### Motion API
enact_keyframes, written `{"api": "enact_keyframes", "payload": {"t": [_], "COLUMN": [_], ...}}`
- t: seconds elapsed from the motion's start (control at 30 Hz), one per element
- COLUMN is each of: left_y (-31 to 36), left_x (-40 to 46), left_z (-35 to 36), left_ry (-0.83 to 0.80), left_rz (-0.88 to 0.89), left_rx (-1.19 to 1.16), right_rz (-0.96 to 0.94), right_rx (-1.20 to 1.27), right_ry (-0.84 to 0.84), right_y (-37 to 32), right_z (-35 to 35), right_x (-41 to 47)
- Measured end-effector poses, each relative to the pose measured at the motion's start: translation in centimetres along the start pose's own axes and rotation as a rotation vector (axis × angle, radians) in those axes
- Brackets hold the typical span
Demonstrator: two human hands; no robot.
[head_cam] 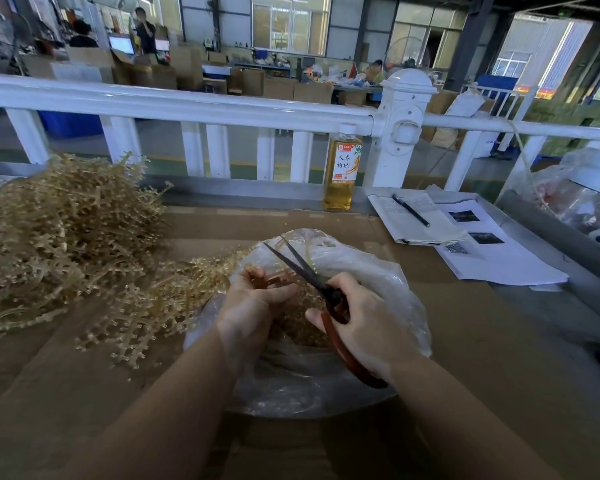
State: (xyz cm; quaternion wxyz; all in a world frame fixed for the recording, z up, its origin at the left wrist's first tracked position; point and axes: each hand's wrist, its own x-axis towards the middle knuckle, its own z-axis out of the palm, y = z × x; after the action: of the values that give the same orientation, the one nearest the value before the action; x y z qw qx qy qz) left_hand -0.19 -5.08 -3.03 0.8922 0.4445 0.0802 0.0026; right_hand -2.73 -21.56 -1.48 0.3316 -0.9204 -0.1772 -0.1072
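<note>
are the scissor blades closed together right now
No, the scissors in the right hand have their two blades spread apart in a narrow V over the plastic bag.

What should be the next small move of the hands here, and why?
Probably close the scissors on the twig that the left hand pinches. The blades stand open in the right hand, close beside the twig, and both are above the open plastic bag, so the cut piece would likely fall into it.
</note>
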Motion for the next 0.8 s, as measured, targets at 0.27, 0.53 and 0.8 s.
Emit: {"api": "enact_keyframes", "payload": {"t": [0.27, 0.53, 0.8], "left_y": [-0.4, 0.2, 0.0], "left_x": [0.3, 0.6, 0.4], "left_z": [0.1, 0.6, 0.7], "left_ry": [0.068, 0.112, 0.05], "left_rz": [0.03, -0.055, -0.049], "left_rx": [-0.166, -0.333, -0.29], "right_rz": [-0.015, -0.051, -0.072], "right_rx": [-0.09, -0.11, -0.103], "right_ry": [-0.088, -0.108, -0.112], "right_y": [0.9, 1.6, 1.7], "right_z": [0.0, 0.1, 0.0], "right_x": [0.1, 0.0, 0.1]}}
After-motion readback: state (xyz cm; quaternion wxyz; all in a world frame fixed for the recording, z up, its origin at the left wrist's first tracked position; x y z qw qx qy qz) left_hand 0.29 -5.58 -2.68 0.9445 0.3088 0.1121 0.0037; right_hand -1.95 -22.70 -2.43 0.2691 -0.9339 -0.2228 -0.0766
